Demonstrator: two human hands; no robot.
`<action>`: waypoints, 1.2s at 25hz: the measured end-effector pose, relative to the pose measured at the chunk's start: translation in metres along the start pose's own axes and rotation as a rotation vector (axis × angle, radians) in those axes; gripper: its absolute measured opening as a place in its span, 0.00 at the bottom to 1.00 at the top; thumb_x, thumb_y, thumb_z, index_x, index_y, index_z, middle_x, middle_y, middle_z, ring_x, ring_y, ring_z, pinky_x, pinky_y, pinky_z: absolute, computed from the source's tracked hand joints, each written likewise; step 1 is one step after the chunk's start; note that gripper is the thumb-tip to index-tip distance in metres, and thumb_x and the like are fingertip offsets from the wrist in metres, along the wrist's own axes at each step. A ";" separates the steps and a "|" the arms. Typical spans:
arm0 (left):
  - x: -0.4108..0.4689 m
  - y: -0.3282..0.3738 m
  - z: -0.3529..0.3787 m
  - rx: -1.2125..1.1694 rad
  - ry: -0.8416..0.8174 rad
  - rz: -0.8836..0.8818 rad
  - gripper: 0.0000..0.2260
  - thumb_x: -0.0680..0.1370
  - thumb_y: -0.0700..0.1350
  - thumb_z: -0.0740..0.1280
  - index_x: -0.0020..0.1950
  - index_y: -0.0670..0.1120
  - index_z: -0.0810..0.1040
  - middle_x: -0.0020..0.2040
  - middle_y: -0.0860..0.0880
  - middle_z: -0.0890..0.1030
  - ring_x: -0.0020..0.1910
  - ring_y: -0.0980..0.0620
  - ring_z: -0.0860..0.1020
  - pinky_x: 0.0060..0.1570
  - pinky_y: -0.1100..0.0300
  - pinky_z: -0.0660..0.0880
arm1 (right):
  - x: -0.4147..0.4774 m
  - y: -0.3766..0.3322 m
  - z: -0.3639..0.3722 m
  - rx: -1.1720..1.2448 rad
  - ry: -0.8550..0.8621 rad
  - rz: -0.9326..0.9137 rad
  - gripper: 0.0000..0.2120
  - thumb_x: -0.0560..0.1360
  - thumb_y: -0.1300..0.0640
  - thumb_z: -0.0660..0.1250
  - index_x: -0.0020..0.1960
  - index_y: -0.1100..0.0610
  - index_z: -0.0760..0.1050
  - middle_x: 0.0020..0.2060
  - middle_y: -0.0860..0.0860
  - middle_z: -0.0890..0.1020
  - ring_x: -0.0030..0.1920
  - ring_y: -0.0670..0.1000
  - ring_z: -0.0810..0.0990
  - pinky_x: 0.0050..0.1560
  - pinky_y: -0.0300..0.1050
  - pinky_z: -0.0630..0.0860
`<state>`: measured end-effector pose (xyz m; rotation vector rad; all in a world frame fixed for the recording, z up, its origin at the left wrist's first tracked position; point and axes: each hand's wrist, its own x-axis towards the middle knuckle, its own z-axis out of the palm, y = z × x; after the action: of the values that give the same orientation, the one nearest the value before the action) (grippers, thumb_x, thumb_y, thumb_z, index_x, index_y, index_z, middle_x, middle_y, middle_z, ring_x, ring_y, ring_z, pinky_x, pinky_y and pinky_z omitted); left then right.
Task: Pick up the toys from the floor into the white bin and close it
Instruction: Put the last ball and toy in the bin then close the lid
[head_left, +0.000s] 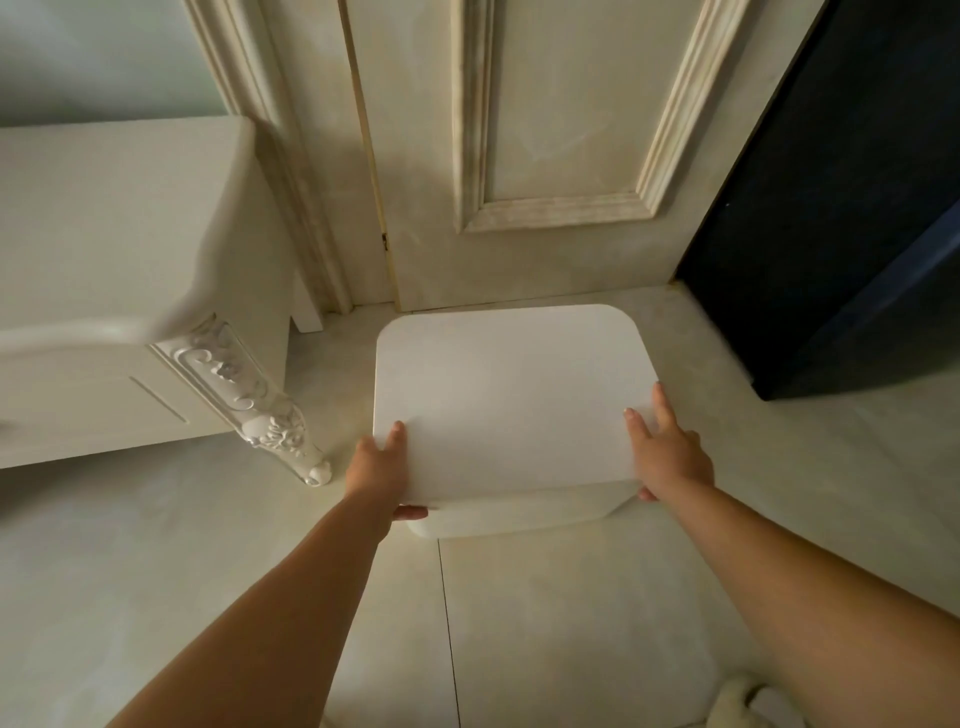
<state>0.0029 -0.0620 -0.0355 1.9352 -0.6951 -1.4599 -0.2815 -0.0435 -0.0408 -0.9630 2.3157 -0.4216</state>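
So the lid (511, 395) is being held at both near corners. The left grip (382, 467) is clamped on the near-left corner, with fingers (396, 435) lying on top and the thumb (410, 513) tucked under the edge. The right grip (670, 454) is clamped on the near-right corner the same way, two fingers being stretched flat across the top and the rest wrapped under the rim. Both bare arms are being reached in from the bottom of the view.

The lid is flat, white, with rounded corners, and it's being kept over the bin (519, 512), whose front wall is peeking out just below the near edge. Whether the lid is fully seated can't be told. No toys are being shown; the bin's inside is hidden by the lid.

The bin is sitting on the pale tiled floor (545, 623), right in front of a cream panelled door (561, 130). A white carved cabinet (130, 338) is standing to the left, and something dark blue (841, 208) is standing to the right.
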 end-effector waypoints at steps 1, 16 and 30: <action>0.007 0.004 0.001 0.003 0.014 0.014 0.23 0.79 0.59 0.60 0.68 0.44 0.66 0.52 0.45 0.70 0.43 0.44 0.74 0.37 0.40 0.81 | 0.007 -0.006 0.003 -0.011 0.013 -0.006 0.28 0.76 0.33 0.52 0.74 0.31 0.46 0.63 0.61 0.69 0.48 0.64 0.80 0.30 0.45 0.79; 0.118 0.087 0.018 0.069 0.062 0.104 0.24 0.79 0.60 0.59 0.68 0.45 0.66 0.56 0.45 0.71 0.53 0.39 0.76 0.26 0.48 0.81 | 0.117 -0.103 0.022 -0.083 0.059 -0.102 0.28 0.77 0.32 0.49 0.75 0.32 0.46 0.62 0.61 0.70 0.40 0.62 0.82 0.38 0.46 0.80; 0.152 0.115 0.032 0.028 0.079 0.118 0.22 0.80 0.60 0.58 0.67 0.48 0.66 0.60 0.47 0.71 0.50 0.40 0.75 0.22 0.51 0.79 | 0.158 -0.139 0.021 -0.091 0.059 -0.105 0.28 0.77 0.32 0.49 0.75 0.32 0.47 0.64 0.59 0.71 0.33 0.59 0.81 0.35 0.44 0.78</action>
<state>0.0052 -0.2542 -0.0559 1.9283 -0.7832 -1.3016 -0.2830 -0.2543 -0.0519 -1.1339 2.3615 -0.3951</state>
